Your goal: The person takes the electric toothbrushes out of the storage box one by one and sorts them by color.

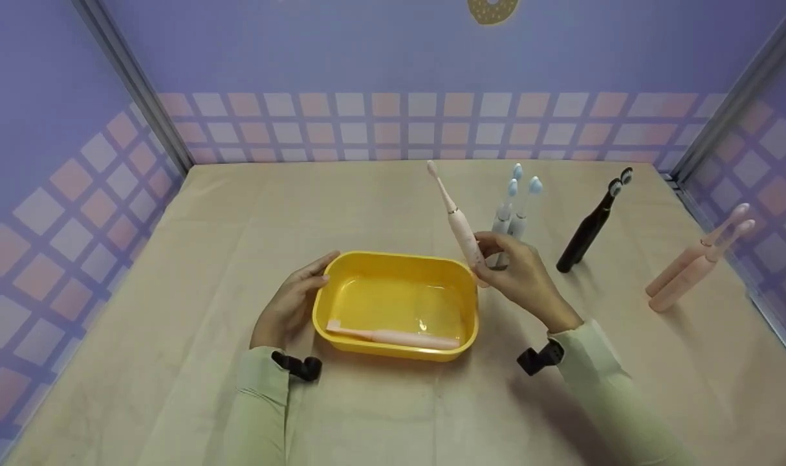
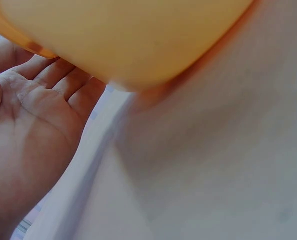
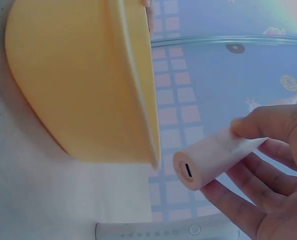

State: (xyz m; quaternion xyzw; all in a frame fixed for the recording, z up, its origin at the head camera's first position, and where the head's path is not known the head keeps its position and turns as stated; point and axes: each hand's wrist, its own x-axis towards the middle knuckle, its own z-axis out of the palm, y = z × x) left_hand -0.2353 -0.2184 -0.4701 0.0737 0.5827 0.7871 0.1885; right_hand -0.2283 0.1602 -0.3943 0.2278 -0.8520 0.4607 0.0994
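Observation:
A yellow plastic basin stands in front of me at the middle of the table. My left hand holds its left end, thumb at the rim and fingers along the outer wall. Inside, one pink electric toothbrush lies along the near wall, head to the left. My right hand pinches a second pink electric toothbrush by its lower handle, beside the basin's right end. This one slants with its head up and away; its base with a dark slot faces the right wrist camera, where the hand shows thumb and fingers around it.
Behind my right hand stand several white electric toothbrushes with pale blue heads. Farther right are two black ones, then two pink ones near the table's right edge. A patterned wall borders the cloth-covered table at the back.

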